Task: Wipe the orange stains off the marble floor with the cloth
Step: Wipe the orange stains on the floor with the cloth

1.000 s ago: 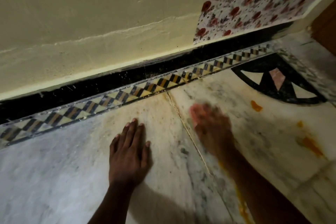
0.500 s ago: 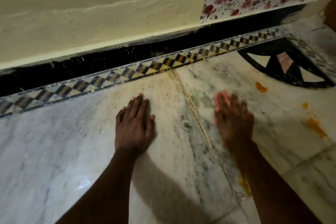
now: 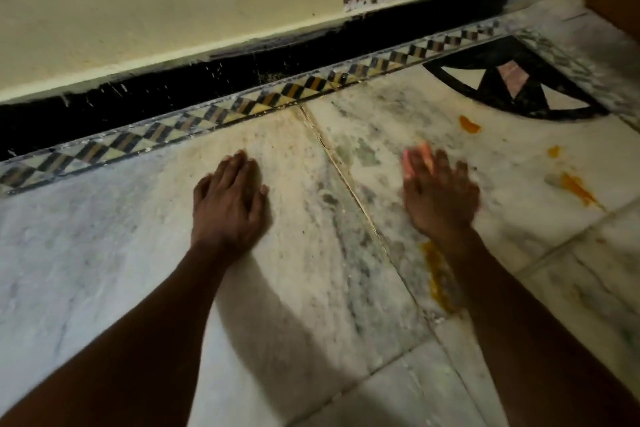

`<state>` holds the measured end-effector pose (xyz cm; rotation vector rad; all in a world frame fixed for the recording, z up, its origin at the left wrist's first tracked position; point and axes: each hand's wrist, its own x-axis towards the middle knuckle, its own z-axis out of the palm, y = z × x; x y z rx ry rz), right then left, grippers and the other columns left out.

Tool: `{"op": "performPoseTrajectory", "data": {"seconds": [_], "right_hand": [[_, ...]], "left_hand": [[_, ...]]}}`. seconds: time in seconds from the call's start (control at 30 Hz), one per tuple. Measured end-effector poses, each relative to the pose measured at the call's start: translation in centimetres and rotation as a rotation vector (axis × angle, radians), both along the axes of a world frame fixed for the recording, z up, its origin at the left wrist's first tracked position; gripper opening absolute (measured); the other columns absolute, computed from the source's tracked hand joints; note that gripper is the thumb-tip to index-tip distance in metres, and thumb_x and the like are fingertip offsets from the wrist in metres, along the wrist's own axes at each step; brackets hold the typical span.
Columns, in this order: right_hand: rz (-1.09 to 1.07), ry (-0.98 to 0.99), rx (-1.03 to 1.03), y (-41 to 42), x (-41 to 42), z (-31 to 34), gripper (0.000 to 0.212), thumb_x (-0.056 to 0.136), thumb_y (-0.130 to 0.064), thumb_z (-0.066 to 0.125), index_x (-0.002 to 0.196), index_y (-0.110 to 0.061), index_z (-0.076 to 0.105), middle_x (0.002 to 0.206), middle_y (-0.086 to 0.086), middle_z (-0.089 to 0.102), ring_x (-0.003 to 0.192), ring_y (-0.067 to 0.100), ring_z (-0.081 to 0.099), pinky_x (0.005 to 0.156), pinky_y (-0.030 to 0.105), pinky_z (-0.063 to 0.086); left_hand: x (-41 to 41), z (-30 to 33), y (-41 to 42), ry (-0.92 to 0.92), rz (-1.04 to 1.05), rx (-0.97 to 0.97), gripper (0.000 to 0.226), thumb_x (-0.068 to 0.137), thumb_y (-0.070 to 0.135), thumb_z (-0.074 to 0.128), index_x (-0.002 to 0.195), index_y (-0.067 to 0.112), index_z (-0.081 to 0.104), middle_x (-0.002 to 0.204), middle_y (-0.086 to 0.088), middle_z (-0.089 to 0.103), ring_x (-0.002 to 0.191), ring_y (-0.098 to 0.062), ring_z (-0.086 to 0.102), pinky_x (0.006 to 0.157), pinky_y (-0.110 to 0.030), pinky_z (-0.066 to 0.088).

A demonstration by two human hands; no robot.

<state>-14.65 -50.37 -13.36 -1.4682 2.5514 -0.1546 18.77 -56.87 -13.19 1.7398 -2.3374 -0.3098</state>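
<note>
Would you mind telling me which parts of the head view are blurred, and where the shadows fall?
In the head view, the right hand is smeared by motion blur, while the left hand is sharp, flat on the marble floor. The left forearm casts a hard shadow to its right; the frame's edges darken, and the patterned border bows from wide-angle distortion.

Orange stains [image 3: 576, 188] scattered on veined marble floor [image 3: 104, 253].
</note>
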Motion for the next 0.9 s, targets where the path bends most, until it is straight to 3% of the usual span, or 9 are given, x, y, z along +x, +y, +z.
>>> {"op": "performPoseTrajectory", "data": {"seconds": [0.1,0.23,0.33,0.47,0.57,0.63,0.7,0.8,0.9], "right_hand": [[0.095,-0.013,0.020,-0.4,3.4,0.1,0.063,0.106,-0.056,0.018,0.167,-0.048,0.003,0.180,-0.002,-0.004,0.164,0.045,0.001,0.129,0.065,0.011],[0.372,0.007,-0.077,11.4,8.0,0.7,0.058,0.107,-0.054,0.032,0.163,-0.058,0.017,0.178,-0.012,0.016,0.165,0.032,0.017,0.128,0.059,0.021],[0.189,0.036,-0.011,14.0,3.9,0.5,0.056,0.106,-0.060,0.025,0.161,-0.064,0.014,0.179,-0.012,0.014,0.165,0.029,0.015,0.127,0.057,0.020],[-0.134,-0.041,-0.014,4.7,-0.4,0.4,0.059,0.107,-0.059,0.026,0.164,-0.056,0.010,0.180,-0.007,-0.002,0.165,0.037,-0.005,0.130,0.063,0.005],[0.072,-0.056,-0.027,2.1,3.1,0.5,0.062,0.108,-0.052,0.032,0.166,-0.052,0.011,0.180,-0.007,-0.006,0.164,0.040,-0.010,0.130,0.064,0.002],[0.288,-0.035,-0.037,6.1,6.8,0.7,0.062,0.108,-0.051,0.030,0.166,-0.053,0.007,0.180,-0.010,-0.004,0.165,0.037,-0.006,0.131,0.062,0.005],[0.373,-0.008,-0.032,12.0,8.2,1.4,0.059,0.110,-0.055,0.027,0.164,-0.058,0.002,0.179,-0.015,-0.004,0.166,0.030,-0.005,0.132,0.057,0.006],[0.234,0.024,0.023,14.5,3.2,1.3,0.056,0.109,-0.059,0.023,0.160,-0.065,0.001,0.179,-0.016,0.000,0.166,0.029,0.001,0.129,0.055,0.014],[-0.065,0.013,-0.004,9.2,-2.5,0.9,0.060,0.104,-0.061,0.015,0.163,-0.057,0.008,0.180,-0.005,0.006,0.165,0.038,0.007,0.128,0.061,0.018]], "left_hand": [[-0.3,0.7,0.3,-0.039,-0.032,0.011,0.071,0.104,0.059,0.011,0.166,0.026,0.023,0.176,-0.002,0.016,0.162,-0.022,0.014,0.129,-0.049,0.016],[-1.1,2.0,3.9,0.051,-0.045,0.076,0.071,0.102,0.063,0.013,0.167,0.036,0.011,0.177,0.002,0.009,0.163,-0.021,0.006,0.130,-0.053,0.013],[-4.2,1.0,10.6,0.035,-0.102,0.097,0.072,0.101,0.066,0.023,0.166,0.042,0.005,0.177,0.009,0.003,0.164,-0.018,0.002,0.130,-0.052,0.013],[-6.5,0.0,14.5,-0.053,-0.106,0.061,0.073,0.101,0.070,0.022,0.165,0.045,-0.002,0.176,0.012,-0.010,0.163,-0.015,-0.008,0.131,-0.052,0.004],[-6.3,0.3,14.1,-0.070,-0.119,0.067,0.074,0.101,0.070,0.022,0.166,0.042,0.000,0.176,0.010,-0.010,0.164,-0.016,-0.007,0.130,-0.054,0.006],[-6.2,0.9,14.1,-0.046,-0.118,0.084,0.074,0.101,0.069,0.024,0.167,0.040,0.003,0.177,0.010,-0.008,0.164,-0.017,-0.006,0.130,-0.057,0.010],[-6.3,1.3,14.1,-0.041,-0.117,0.090,0.074,0.101,0.068,0.026,0.167,0.039,0.007,0.177,0.010,-0.006,0.164,-0.017,-0.003,0.129,-0.058,0.013],[-6.3,1.1,14.0,-0.035,-0.100,0.073,0.073,0.101,0.066,0.030,0.167,0.036,0.017,0.177,0.009,0.001,0.164,-0.017,0.003,0.129,-0.056,0.014],[-6.4,0.6,14.1,-0.041,-0.096,0.042,0.074,0.100,0.065,0.033,0.167,0.036,0.018,0.177,0.008,0.004,0.164,-0.017,0.005,0.129,-0.055,0.014]]}}
